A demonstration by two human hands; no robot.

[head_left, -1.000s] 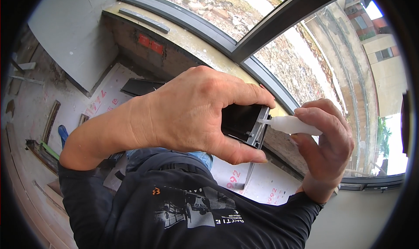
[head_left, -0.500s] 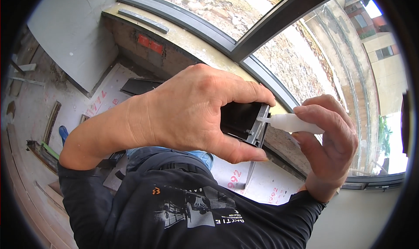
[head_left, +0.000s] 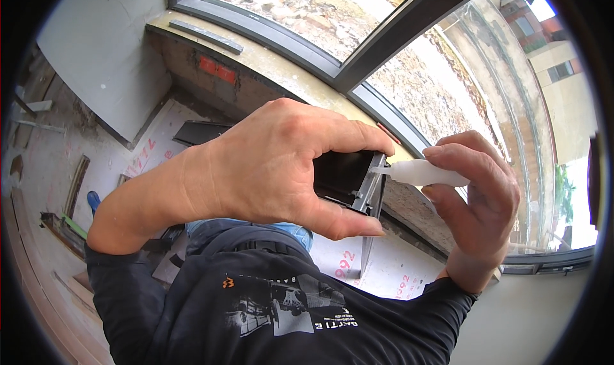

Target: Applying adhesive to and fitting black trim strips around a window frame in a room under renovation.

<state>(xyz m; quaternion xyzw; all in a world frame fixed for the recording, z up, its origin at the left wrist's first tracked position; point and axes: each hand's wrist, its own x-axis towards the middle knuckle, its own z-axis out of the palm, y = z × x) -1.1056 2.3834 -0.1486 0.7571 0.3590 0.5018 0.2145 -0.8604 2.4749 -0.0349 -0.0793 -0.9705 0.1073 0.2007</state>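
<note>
My left hand is wrapped round the end of a black metal profile, thumb on the near side and fingers on the far side. The end facing right shows a thin grey edge with small slots. Between thumb and fingers, my right hand grips a small white squeeze bottle lying almost level. Its narrow nozzle points left and meets the profile's end edge, or comes very close to it. Whether any liquid comes out is too small to see. Much of the profile is hidden behind my left hand.
Beyond my hands runs a window sill with a grey strip on it, below a dark window frame. Red socket boxes sit in the wall under the sill. Wood offcuts lie on the floor at left.
Both hands, with the profile and the bottle, have shifted slightly left. The view itself has moved a little too. The nozzle stays at the profile's end edge.
</note>
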